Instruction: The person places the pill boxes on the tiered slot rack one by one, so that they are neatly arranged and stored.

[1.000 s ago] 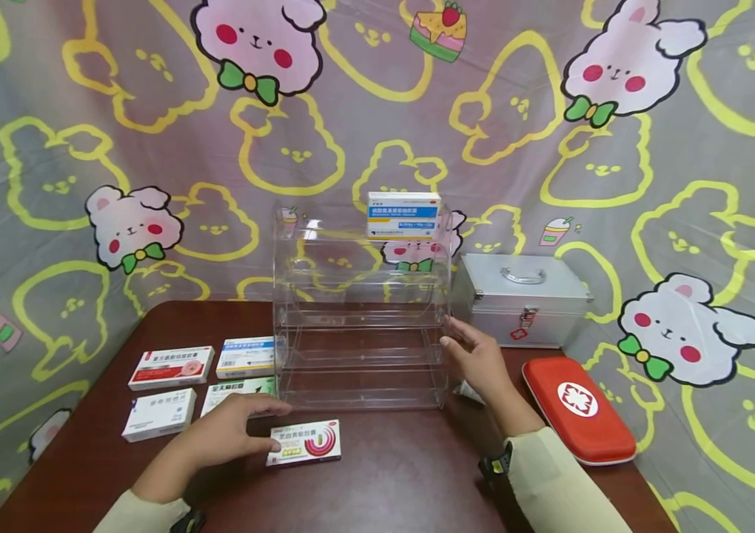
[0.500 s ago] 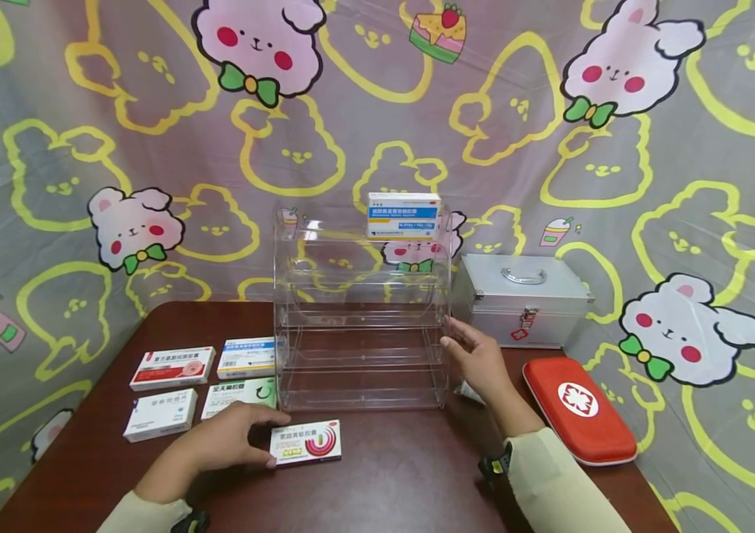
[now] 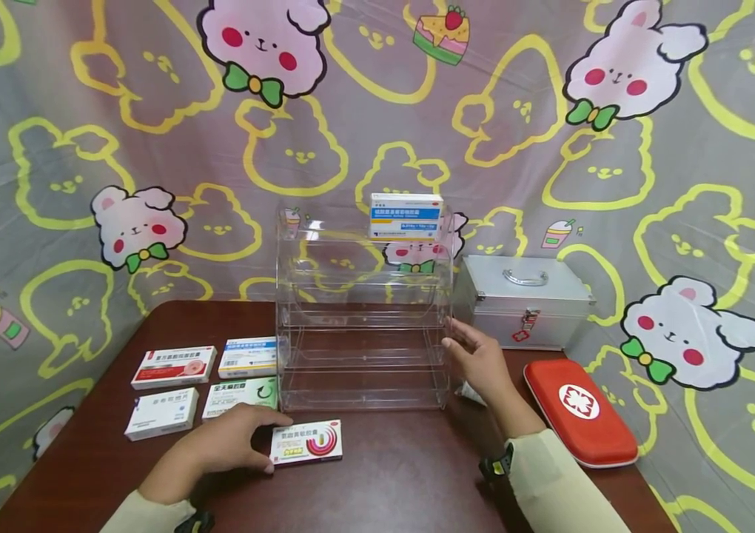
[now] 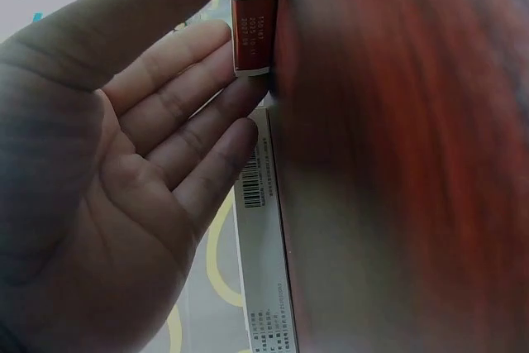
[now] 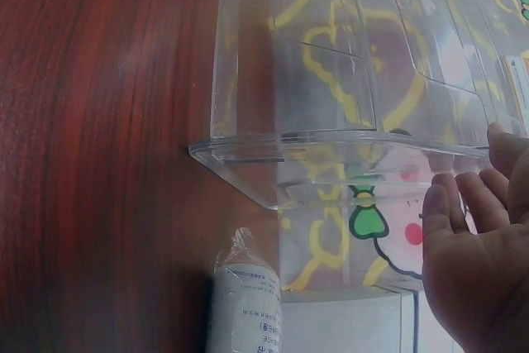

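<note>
Our left hand [image 3: 224, 444] is loose, thumb and fingertips parted at the near end of the carton [image 3: 307, 442] just right of it; contact is unclear. We'd best pinch its thin card lightly, edge to edge. Our right hand [image 3: 480, 363], relaxed, rests against the rack [image 3: 364, 400]: smooth, clear plastic. Beyond it, a metallic box [image 3: 517, 318]; rightward, a rounded red case [image 3: 580, 433].

Mock pharmacy perhaps, cartoon backdrop [image 3: 377, 111], medicine boxes [image 3: 173, 368]
</note>
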{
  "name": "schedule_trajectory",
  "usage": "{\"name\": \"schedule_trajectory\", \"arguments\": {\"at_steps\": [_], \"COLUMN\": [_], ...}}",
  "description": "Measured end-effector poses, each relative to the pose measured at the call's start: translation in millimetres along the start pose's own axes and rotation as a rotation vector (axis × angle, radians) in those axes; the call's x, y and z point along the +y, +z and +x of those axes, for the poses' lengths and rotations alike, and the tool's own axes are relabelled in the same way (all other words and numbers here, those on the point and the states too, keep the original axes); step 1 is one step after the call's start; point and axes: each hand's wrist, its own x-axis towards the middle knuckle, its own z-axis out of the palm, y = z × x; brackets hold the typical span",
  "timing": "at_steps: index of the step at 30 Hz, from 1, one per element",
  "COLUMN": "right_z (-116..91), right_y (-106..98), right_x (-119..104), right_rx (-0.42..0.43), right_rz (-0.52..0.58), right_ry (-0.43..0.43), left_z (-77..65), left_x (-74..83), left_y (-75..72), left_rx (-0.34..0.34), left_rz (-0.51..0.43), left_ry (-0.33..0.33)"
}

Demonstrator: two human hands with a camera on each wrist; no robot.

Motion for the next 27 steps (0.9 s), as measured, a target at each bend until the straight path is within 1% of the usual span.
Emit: {"name": "schedule_trajectory", "arguments": {"at_steps": [4,9,15,19,24,27], "right_z": [-0.3,-0.1,-0.4,-0.3,-0.3,0.2], "right_y": [0.3,0.2,0.5,0.9,0.6,0.1], "right_x": [0.4,0.5,0.0,0.1,0.8,1.7], "right_rx": [-0.002,0.001,-0.002,-0.003,-0.007,-0.005], "right_rz": [0.023,0.027,0.024,0.035,0.036,0.035], "right_ry": [-0.016,-0.011,-0.007,-0.017,-0.015,-0.016], "left_z": [0.2,1.4,1.3,0.4,-0.2,0.1], "left_x": [-0.5,3.5,6.1,5.5,5.5,6.2], "left_y": [-0.1,-1.2,2.0,2.2,1.6,1.9], "left_rx": [0.008,0.002,0.031,0.045,0.041,0.038], "left_rz": [0.002,0.012,0.045,0.035,-0.023,-0.022], "left_ry": [0.015,0.024,0.007,0.004,0.02,0.015]}}
